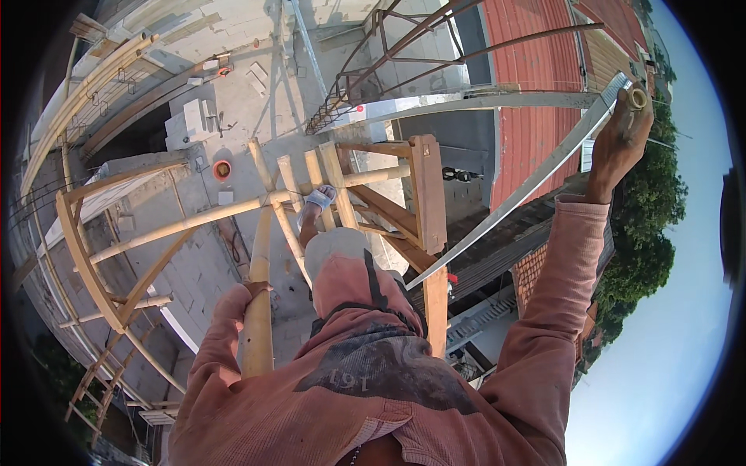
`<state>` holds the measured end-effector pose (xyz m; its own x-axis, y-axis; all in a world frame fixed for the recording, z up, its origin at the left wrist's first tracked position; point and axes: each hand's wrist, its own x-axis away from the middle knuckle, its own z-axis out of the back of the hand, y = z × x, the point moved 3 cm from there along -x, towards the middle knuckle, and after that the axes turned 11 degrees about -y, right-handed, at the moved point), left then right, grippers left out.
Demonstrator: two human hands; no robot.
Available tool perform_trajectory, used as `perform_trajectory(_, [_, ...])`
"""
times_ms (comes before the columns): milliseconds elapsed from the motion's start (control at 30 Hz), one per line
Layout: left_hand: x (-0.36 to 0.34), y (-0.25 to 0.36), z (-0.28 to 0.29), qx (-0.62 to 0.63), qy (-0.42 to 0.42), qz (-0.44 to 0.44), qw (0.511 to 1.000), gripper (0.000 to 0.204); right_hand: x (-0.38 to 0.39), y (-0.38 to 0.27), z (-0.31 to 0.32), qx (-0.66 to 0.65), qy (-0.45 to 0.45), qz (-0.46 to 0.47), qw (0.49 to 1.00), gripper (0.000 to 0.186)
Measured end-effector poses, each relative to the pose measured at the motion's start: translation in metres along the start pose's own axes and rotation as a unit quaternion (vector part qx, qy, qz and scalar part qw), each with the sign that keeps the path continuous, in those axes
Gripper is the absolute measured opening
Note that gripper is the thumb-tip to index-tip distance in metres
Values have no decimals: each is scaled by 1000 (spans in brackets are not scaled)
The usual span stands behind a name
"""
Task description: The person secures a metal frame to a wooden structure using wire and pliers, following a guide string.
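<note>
From the head view, the person stands high on a wooden scaffold (423,202) of poles and planks, looking straight down past a pink long-sleeved shirt to one foot in a sandal (320,198) on the rungs below. The right hand (622,136) is raised far out and up to the right, closed around the upper end of a long metal strip (513,198); the fingers wrap its edge, with a small pale ring-shaped thing just above them. From the hand the strip slants down and back toward the person's chest, ending beside a scaffold post. The left hand (255,289) is down by the left hip, gripping a thick bamboo pole (259,311) that rises upright beside it.

The step in hand looks like positioning the strip while holding on for balance. The next move seems to call for a firm left-hand grip and steady control of the strip's far end, since the roof (536,93) and concrete floor (233,101) lie well below.
</note>
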<state>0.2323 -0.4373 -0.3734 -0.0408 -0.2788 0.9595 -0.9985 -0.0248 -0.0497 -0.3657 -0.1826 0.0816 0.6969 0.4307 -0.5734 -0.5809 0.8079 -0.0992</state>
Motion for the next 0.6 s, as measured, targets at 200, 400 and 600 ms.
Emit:
perform_trajectory(200, [-1,-2,-1,17,10,13,1000,65,-6,-8,-8,52,49,46,996,31])
perform_trajectory(400, [-17,-9,6,28,11,-6,1000,81,-11,-5,-7,30,45,-45,998,33])
perform_trajectory(600, [-9,0,4,26,-15,-14,999,82,-12,-4,-20,26,35,-20,999,34])
